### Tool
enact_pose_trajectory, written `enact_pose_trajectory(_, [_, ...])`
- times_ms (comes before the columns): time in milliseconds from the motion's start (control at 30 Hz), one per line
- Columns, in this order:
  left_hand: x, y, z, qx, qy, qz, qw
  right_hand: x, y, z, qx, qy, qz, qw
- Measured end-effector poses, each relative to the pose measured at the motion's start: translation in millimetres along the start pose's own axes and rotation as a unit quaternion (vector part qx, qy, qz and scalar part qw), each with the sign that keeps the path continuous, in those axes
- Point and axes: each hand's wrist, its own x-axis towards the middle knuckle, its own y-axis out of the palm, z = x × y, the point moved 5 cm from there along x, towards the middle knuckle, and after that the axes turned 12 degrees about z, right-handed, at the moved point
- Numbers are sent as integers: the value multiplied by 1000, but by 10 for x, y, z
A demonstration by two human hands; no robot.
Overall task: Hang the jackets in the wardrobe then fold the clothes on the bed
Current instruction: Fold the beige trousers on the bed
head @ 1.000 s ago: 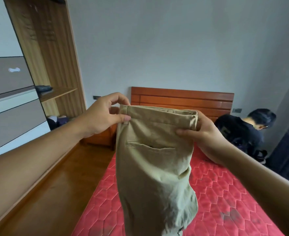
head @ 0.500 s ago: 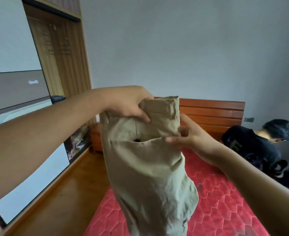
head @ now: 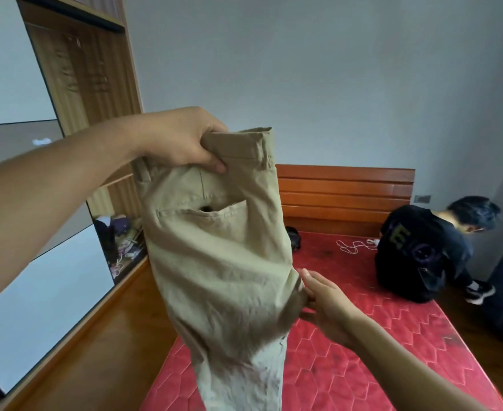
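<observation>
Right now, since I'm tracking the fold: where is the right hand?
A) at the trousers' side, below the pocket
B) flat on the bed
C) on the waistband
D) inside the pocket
A: the right hand touches the trousers at their side edge below the pocket; the left hand holds the waistband.

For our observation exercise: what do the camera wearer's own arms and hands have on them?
Nothing that shows. The left hand and right hand are bare: no gloves, rings or watch. The left forearm and right forearm are uncovered to the frame edge, with no sleeve, bracelet or marking in view.
</observation>
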Motion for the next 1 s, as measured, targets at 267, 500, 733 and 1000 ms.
enact_pose_trajectory(267, [-175, -43, 324, -12, 10, 4, 1000, 28, 152, -68, 219, -63, 12, 974])
enact_pose_trajectory(500, [-259, -133, 552, -70, 12, 4, 997, -9, 222, 33, 205, -101, 84, 970])
enact_pose_trajectory(733, [-174, -288, 405, -44, 3, -4, 999, -23, -20, 149, -74, -140, -25, 987])
enact_pose_trajectory(1000, [138, -37, -60, 11, 20, 79, 997, -123, 927, 1607, -292, -245, 81, 921])
